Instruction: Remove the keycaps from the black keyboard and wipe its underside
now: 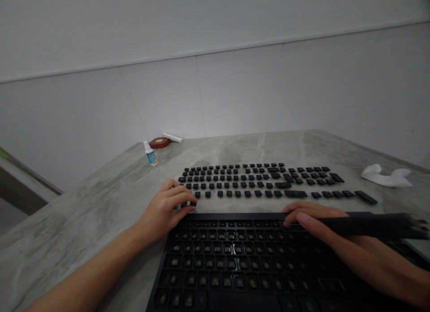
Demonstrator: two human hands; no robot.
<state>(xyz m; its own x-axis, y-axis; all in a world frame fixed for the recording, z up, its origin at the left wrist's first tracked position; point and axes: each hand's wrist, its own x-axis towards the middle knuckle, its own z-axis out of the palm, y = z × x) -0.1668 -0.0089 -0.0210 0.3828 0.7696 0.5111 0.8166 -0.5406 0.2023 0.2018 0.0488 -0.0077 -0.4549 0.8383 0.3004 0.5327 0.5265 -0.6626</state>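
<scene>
A black keyboard [231,249] fills the lower middle, with its switch sockets bare over most of it and a few keys still in the bottom row. Just beyond its upper left corner, my left hand [169,204] pinches a small black keycap [192,204] close to the table. My right hand [322,224] lies over the keyboard's upper right part, its fingers wrapped round a black brush-like tool [369,224] pointing right. The tool's far end is blurred. Thin wire shows by those fingertips, over the top sockets.
Loose black keycaps [238,193] lie in rows on the grey marble-patterned table [101,191] behind the keyboard. A small spray bottle [152,157], a dark red box [159,143] and a white strip [173,137] stand back left. Crumpled white tissue [386,176] lies right.
</scene>
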